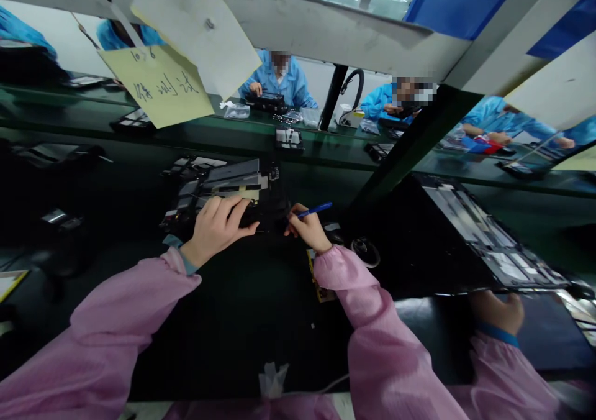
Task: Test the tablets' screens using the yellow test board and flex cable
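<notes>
My left hand [221, 227] is closed on the near edge of a black, opened electronic device [235, 174], thumb below and fingers on top. Grey and silver strips and a small circuit area show on the device's upper side. To its right, my right hand [305, 228] pinches a blue pen [316, 210], tip pointing down and left toward the dark near-right part of the device. Whether the tip touches anything is too dark to tell. More black parts with grey panels [186, 190] lie against the device's left side.
At right, a co-worker's hand [500, 313] holds a large black panel [433, 246] bearing silver strips. A yellow-edged card [321, 283] lies beneath my right sleeve. A dark slanted post [400, 153] and a shelf with hanging paper notes [158, 87] stand ahead. Several people in blue work beyond.
</notes>
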